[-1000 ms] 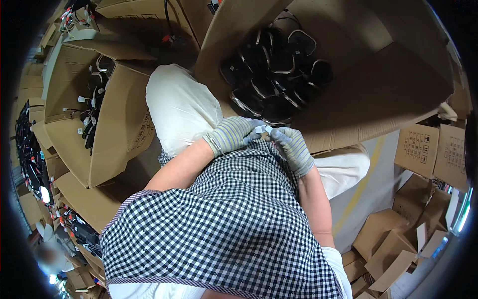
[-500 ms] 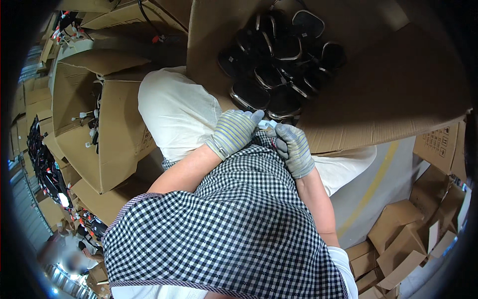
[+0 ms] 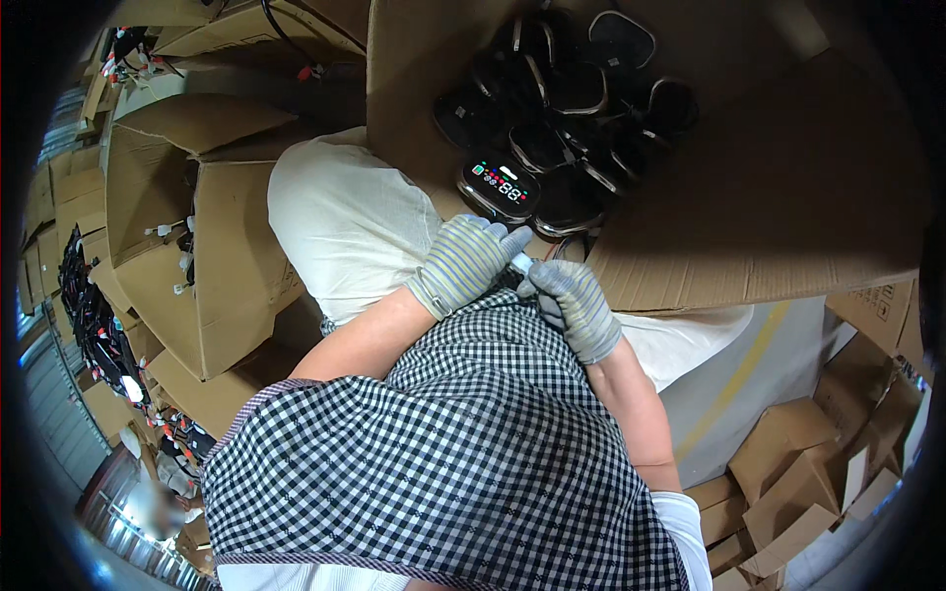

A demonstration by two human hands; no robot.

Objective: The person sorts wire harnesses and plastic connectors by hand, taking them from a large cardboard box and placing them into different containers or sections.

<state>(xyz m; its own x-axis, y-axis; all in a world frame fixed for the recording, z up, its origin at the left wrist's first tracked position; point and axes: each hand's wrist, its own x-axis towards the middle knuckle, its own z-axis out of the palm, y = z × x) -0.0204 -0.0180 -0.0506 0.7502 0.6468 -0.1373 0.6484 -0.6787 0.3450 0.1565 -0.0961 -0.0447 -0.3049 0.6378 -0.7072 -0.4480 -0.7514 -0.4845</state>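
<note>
In striped gloves, my left hand [image 3: 461,264] and my right hand [image 3: 574,307] meet above my lap, fingertips pinched. Between them a small white plug connector [image 3: 520,263] shows; each hand seems to grip one half of it, though the fingers hide most. Just beyond my left hand, a dark rounded display panel [image 3: 500,188] with a shiny rim glows with coloured icons and digits. It lies at the near edge of a pile of similar unlit display panels [image 3: 537,146] inside a large cardboard box [image 3: 749,227].
On my left stands an open cardboard box [image 3: 236,246] with wires and white connectors [image 3: 183,258] inside. Farther left hang bundles of black cable [image 3: 94,325]. Flattened and open cartons [image 3: 788,473] lie at the lower right, near a yellow floor line [image 3: 734,369]. A person [image 3: 158,502] is at the lower left.
The two white connector halves, seen side by side before, now show as one piece between my fingers. The nearest display panel has lit up. My right hand has shifted slightly left and down.
</note>
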